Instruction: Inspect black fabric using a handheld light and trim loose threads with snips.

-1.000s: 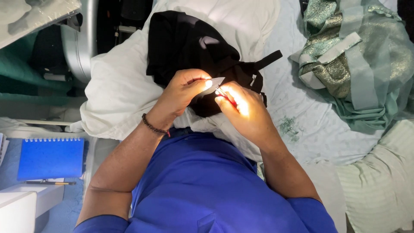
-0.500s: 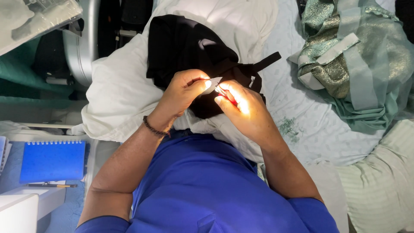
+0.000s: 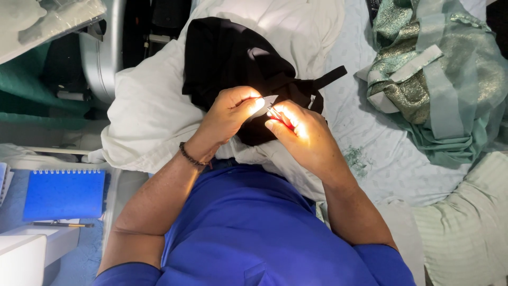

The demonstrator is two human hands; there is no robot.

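Black garment [image 3: 233, 58] unmoved, hands [image 3: 267, 124] still pinching it (red-handled tool [image 3: 280, 119] in right)

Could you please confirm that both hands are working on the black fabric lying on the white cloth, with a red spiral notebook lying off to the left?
Not quite: in the head view the spiral notebook is blue, not red. The rest holds: the left hand and right hand meet over the black fabric, which lies on the white cloth.
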